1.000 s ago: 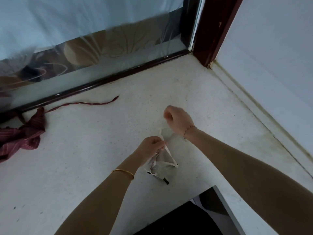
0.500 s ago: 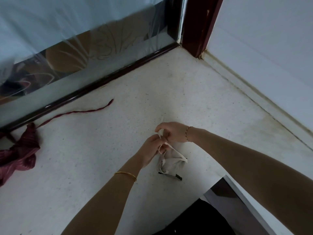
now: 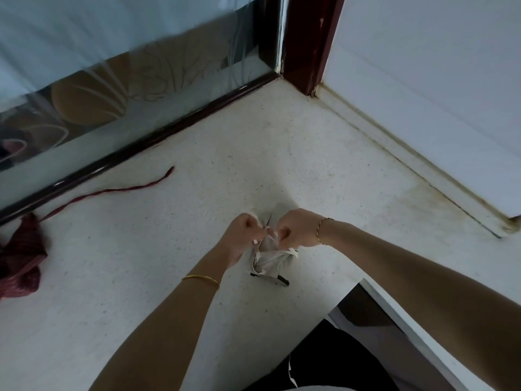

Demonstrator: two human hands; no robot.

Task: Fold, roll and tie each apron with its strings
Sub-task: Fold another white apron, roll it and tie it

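Apron (image 3: 272,262), beige, rolled into a small crumpled bundle on the speckled white worktop (image 3: 169,277), just on the near side of both hands and touching them from below. Thin pale strings (image 3: 283,252) wrapped across the bundle and drawn up to a crossing between the two fists. Left hand (image 3: 245,235) curled tight, pinching one string end. Right hand (image 3: 296,228) curled likewise on the other end. Knuckles side by side, a narrow gap between them. Gold bangle (image 3: 200,278) on the left wrist, thin chain bracelet (image 3: 320,230) on the right.

Around: red striped apron (image 3: 19,258) heaped at the far-left edge of view, well apart from the bundle. Its red string (image 3: 112,190) trailing rightward across the worktop beside the dark rail (image 3: 141,148). Patterned glass panel (image 3: 112,80) above that rail. Dark red post (image 3: 307,38) in the far corner, white wall (image 3: 423,80) down the right side, stained seam at its foot. Near right, a cut-out in the worktop edge with dark clothing (image 3: 324,362) below.

In the way: left fist and wrist covering the bundle's left part, right fist hiding its far end and the knot itself.

Against half a second ago: hands then overlapped, right fingers laid over the left at the string; now drawn sideways into two separate fists. A full second ago, right hand lifted farther off beyond the bundle. Bundle in much the same spot; red apron and its string unmoved.
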